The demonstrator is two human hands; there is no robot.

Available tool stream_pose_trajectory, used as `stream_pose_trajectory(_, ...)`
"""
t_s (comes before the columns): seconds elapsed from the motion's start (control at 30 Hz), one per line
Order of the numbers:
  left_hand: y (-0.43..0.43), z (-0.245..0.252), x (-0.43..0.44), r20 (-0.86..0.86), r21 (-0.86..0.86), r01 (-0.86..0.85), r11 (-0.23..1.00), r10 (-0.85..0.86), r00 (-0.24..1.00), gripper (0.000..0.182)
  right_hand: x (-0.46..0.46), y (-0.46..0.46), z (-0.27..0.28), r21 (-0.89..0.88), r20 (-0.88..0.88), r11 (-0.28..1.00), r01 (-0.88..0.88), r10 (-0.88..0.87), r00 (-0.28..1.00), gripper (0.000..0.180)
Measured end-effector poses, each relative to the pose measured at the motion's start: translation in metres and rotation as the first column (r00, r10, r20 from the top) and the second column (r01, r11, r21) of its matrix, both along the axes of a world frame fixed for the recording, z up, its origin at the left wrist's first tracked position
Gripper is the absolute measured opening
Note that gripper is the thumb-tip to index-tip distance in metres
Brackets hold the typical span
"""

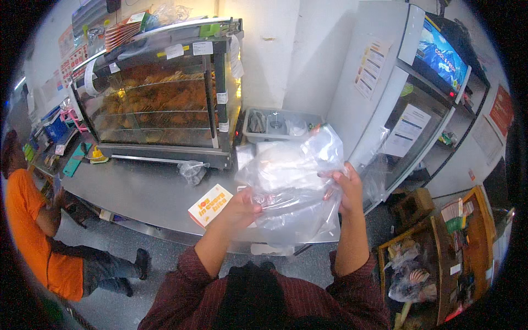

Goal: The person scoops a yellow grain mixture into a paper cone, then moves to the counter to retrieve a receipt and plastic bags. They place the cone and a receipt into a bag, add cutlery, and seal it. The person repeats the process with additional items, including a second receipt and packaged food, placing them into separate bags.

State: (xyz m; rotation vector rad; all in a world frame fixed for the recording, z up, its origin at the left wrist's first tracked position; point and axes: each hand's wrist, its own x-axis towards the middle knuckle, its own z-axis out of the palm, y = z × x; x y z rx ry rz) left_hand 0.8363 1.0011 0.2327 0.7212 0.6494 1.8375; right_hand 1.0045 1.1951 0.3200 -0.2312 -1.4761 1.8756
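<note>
Both hands hold a clear plastic bag (pixel 293 210) by its upper part, over the near edge of a steel counter (pixel 144 177). My left hand (pixel 241 208) pinches it at one side; my right hand (pixel 348 185) grips the other, thumb and fingers closed on the film. Behind it lies a pile of white and clear plastic bags (pixel 280 165), partly covered by the held one. A printed cardboard food box (pixel 210 205) rests on the counter just left of my left hand. Further back is a crumpled clear plastic bag (pixel 193 172).
A heated glass display case (pixel 154 107) with browned food stands at the back left. A grey plastic tub (pixel 272 134) sits behind the bags. On the right are a drinks fridge (pixel 396 107) and a wooden shelf unit (pixel 437 255). A person in orange (pixel 37 231) is at far left.
</note>
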Motion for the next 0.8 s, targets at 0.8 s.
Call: stream_pose_trajectory(0.8,-0.175,-0.173,0.076,-0.477,-0.687,-0.329,0.648,-0.060,0.877,0.071,-0.011,-0.194,-0.237,0.176,0.907,0.578,-0.797,0.220,0.360,0.042)
